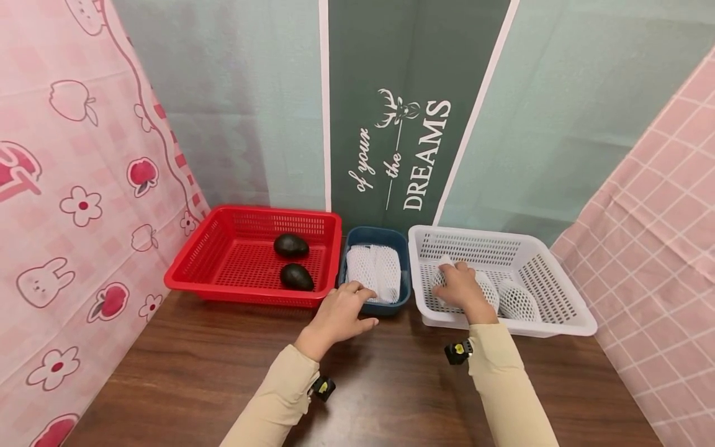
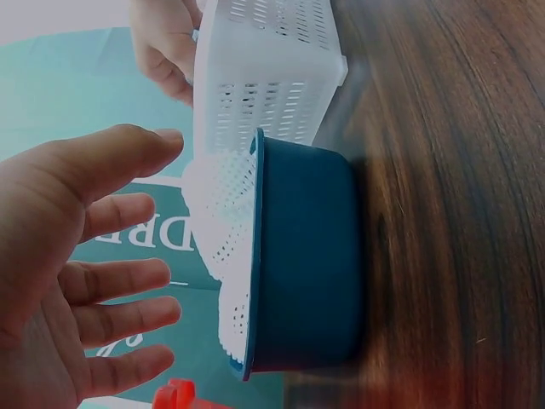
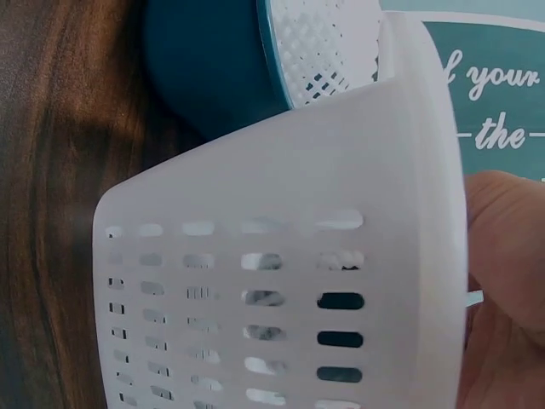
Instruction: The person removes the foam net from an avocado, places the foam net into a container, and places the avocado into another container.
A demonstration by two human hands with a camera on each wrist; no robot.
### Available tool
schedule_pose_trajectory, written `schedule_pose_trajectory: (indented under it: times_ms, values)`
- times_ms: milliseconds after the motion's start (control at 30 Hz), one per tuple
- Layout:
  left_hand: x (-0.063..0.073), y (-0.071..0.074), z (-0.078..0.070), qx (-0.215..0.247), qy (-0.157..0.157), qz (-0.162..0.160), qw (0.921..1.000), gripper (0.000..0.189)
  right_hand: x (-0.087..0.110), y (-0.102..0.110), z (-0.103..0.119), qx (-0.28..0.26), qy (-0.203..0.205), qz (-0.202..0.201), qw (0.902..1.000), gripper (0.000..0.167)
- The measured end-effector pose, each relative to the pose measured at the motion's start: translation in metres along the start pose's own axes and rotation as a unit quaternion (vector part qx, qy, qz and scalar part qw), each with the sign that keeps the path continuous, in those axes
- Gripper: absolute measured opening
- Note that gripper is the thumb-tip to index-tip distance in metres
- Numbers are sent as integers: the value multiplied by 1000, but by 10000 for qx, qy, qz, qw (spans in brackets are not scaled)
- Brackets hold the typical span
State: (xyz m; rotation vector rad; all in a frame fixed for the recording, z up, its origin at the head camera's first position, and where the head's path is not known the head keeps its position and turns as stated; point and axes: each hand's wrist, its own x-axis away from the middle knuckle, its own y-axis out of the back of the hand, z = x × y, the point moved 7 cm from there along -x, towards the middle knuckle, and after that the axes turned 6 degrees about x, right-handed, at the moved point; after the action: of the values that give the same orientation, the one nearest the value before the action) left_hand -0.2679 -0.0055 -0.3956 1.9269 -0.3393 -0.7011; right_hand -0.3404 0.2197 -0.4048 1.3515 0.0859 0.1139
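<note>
Both my arms extended forward, angled inward. Left arm [image 1: 276,397]: left hand [image 1: 342,312] relaxed, four fingers [image 2: 115,324] near straight and slightly spread, thumb [image 2: 119,158] well apart from them. Right arm [image 1: 505,385]: right hand [image 1: 463,290] back up, fingers bent, thumb side inward; fingertips partly hidden, grip unclear. Wrists clear of each other.

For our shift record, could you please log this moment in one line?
left hand: fingers extended, by blue container | right hand: over netted items in white basket, grip unclear | red basket: two avocados
</note>
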Motion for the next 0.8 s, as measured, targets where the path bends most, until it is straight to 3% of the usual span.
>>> schedule_pose_trajectory:
  times_ms: [500, 800]
  values:
    - [7, 8, 3, 67, 85, 49, 9999, 46, 8, 12, 10, -63, 73, -195, 9998, 62]
    - [14, 19, 4, 56, 95, -55, 9999, 46, 24, 30, 27, -147, 531, -565, 9969, 63]
